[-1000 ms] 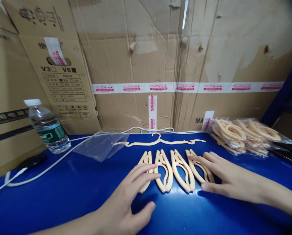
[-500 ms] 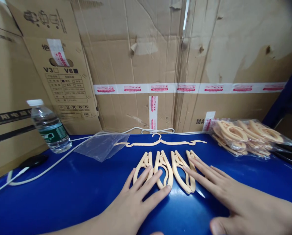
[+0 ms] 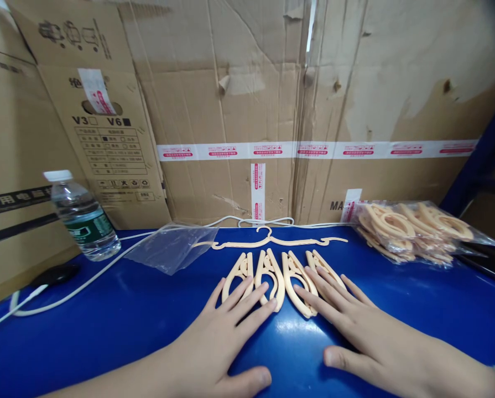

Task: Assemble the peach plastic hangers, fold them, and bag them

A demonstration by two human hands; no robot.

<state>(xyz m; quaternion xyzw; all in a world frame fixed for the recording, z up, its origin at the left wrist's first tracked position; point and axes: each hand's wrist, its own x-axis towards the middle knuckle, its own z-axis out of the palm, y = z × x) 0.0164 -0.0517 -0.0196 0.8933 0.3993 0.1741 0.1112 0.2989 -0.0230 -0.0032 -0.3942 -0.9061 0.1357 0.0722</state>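
Several cream-coloured folding hangers lie folded side by side in a row on the blue table. Over the left end of the row my left hand (image 3: 218, 334) is spread flat, its fingertips on the leftmost folded hanger (image 3: 228, 282) and the neighbouring folded hanger (image 3: 278, 276). My right hand (image 3: 365, 323), also with fingers apart, rests on a third folded hanger (image 3: 292, 284) and partly hides the rightmost folded hanger (image 3: 326, 262). Behind the row lies an unfolded hanger (image 3: 247, 244), its hook pointing away from me.
An empty clear plastic bag (image 3: 168, 251) lies left of the unfolded hanger. Bagged folded hangers (image 3: 390, 224) are piled at the back right. A water bottle (image 3: 87, 224), white cable (image 3: 77, 290) and black device (image 3: 58, 275) are at left. Cardboard (image 3: 214, 116) walls the blue table (image 3: 139, 320).
The folded hangers on the right have slid left and slightly away from me, with my right hand moving left too. My left thumb now shows more fully, stretched out.
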